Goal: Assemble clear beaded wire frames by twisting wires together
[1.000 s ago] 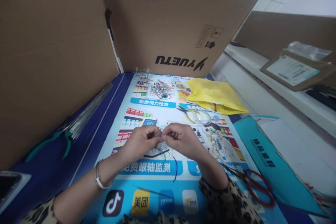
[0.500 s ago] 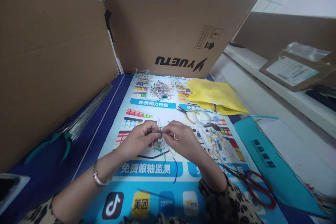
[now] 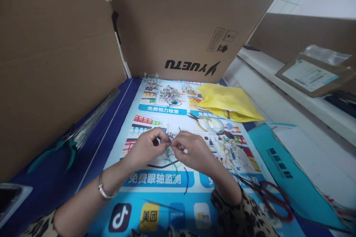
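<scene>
My left hand (image 3: 146,146) and my right hand (image 3: 191,149) meet fingertip to fingertip above a printed poster mat (image 3: 155,196). Between them both pinch a small tangle of thin wires (image 3: 170,144), some clear, one green strand hanging down. A loose blue wire (image 3: 187,180) and a dark wire lie on the mat just below my hands. A silver bangle sits on my left wrist. What the fingertips hold inside the tangle is too small to tell.
Cardboard walls (image 3: 178,22) stand behind and to the left. Green-handled pliers (image 3: 59,148) and a bundle of silver wires (image 3: 94,118) lie left. Yellow-handled pliers (image 3: 207,120), a yellow bag (image 3: 228,102), red scissors (image 3: 274,200) and a teal bag (image 3: 280,170) lie right.
Both hands rose slightly and moved a little away from me on the mat, still pinched together on the wire tangle; the green strand now hangs lower between them.
</scene>
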Tool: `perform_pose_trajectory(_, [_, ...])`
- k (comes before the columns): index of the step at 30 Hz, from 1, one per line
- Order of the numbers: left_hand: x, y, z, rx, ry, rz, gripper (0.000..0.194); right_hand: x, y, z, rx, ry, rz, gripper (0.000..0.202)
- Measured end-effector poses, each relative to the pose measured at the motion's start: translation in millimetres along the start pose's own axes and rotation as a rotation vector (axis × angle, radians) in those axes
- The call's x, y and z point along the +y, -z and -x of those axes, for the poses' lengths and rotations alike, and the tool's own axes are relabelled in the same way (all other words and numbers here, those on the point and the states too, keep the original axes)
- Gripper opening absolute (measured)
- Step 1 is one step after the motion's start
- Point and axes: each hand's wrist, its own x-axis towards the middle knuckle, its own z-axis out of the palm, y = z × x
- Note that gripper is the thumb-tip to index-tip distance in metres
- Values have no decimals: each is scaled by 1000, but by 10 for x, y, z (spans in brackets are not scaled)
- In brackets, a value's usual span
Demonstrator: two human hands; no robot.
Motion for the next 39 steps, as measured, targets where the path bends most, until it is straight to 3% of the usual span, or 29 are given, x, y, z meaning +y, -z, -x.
perform_pose_trajectory(5, [-13, 4, 23, 82, -269, -373, 9, 17, 7, -19, 43, -40, -65, 12])
perform_pose_trajectory(17, [-121, -25, 35, 139, -656, -464, 17, 104, -83, -47, 19, -87, -171, 21])
perform_pose_trajectory(30, [-138, -22, 36, 106, -656, -480, 16, 82, -77, -57, 59, -159, -285, 11])
perform_pose_trajectory(34, [-98, 39, 20, 40, -610, -525, 14, 197, -78, -50, 90, -211, -253, 11])
perform_pose_trajectory(39, [-44, 137, -8, -131, -566, -642, 17, 400, -79, -63, 83, -377, -239, 7])
